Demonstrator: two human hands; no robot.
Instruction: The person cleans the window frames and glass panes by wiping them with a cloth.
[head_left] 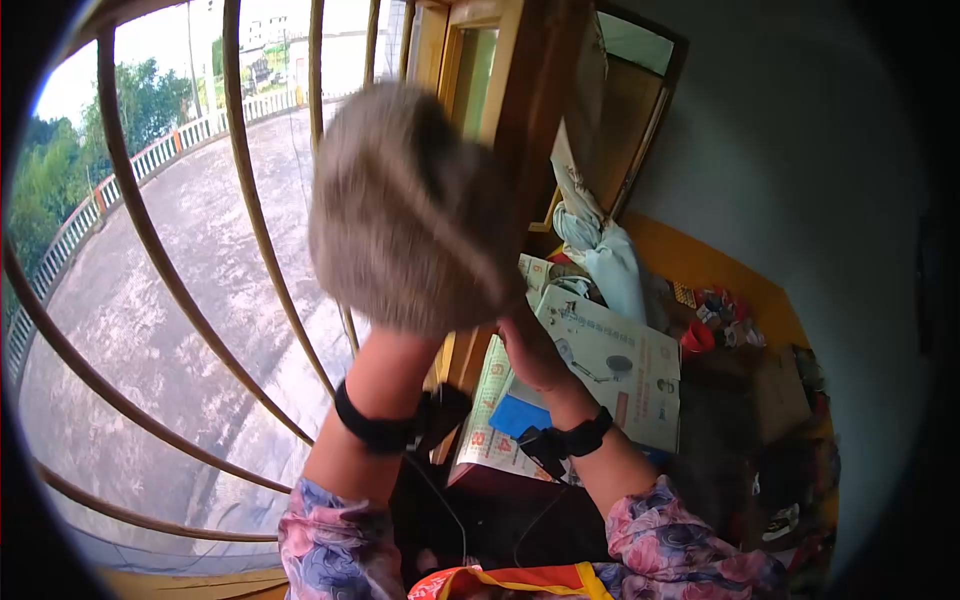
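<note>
A greyish-brown cloth (400, 225), bunched and blurred by motion, is held up in front of the window bars and the wooden frame. It covers my left hand, so only the left wrist (398, 365) and forearm show below it. My right hand (535, 355) is at the lower right edge of the cloth, its fingers partly hidden behind the fabric. Both hands appear to have hold of the cloth. Each wrist wears a black strap, and my sleeves are floral.
Curved window bars (250, 185) run down the left, with a paved yard outside. Below right lie a printed cardboard box (640, 385), a calendar sheet (480, 425) and a blue item (517, 415). A pale cloth (612, 265) hangs near the wooden door; a red cup (697, 338) stands farther right.
</note>
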